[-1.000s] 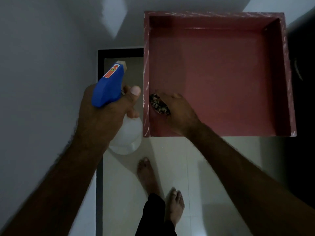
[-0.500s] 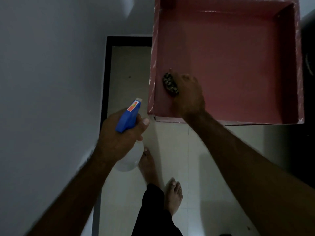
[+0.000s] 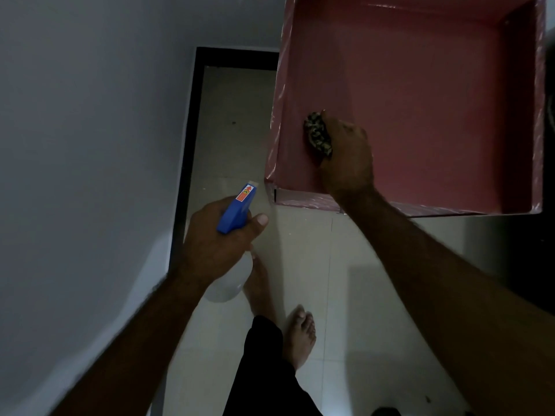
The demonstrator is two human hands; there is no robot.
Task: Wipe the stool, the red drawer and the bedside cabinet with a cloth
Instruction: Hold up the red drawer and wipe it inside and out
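One cloth (image 3: 318, 136) sits squeezed in the right hand (image 3: 345, 157) near the drawer's (image 3: 420, 100) left wall; the left hand (image 3: 216, 241) grips one bottle (image 3: 235, 213).

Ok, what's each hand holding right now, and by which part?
Left hand grips the spray bottle round its neck, below the blue head. Right hand holds the bunched cloth inside the red drawer.

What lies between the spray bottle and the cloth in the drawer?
Head view: between the spray bottle and the cloth lie only a strip of pale floor, then the red drawer's left wall and a little bare drawer bottom.
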